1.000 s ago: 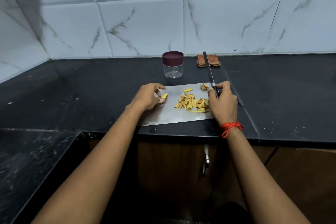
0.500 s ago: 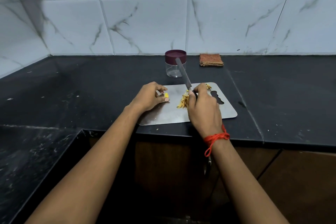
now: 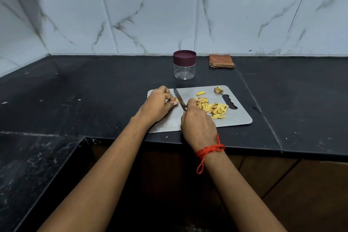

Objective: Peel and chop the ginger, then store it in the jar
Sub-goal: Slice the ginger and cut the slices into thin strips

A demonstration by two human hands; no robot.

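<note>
A steel chopping board lies on the black counter. My left hand pinches a small yellow ginger piece against the board's left part; most of the piece is hidden by my fingers. My right hand grips a knife, its blade lying right beside the ginger piece and my left fingertips. A pile of chopped ginger strips sits to the right on the board, with one loose piece and a brownish scrap farther back. The clear jar stands behind the board with its maroon lid on.
A folded brown checked cloth lies by the tiled wall, right of the jar. The counter's front edge runs just below the board, and the counter turns a corner at the left. Wooden cabinet doors are underneath.
My right hand has swung the knife from the board's right side leftward and down, so the blade now lies by the ginger piece held in my left hand. The ginger pile is uncovered again.
</note>
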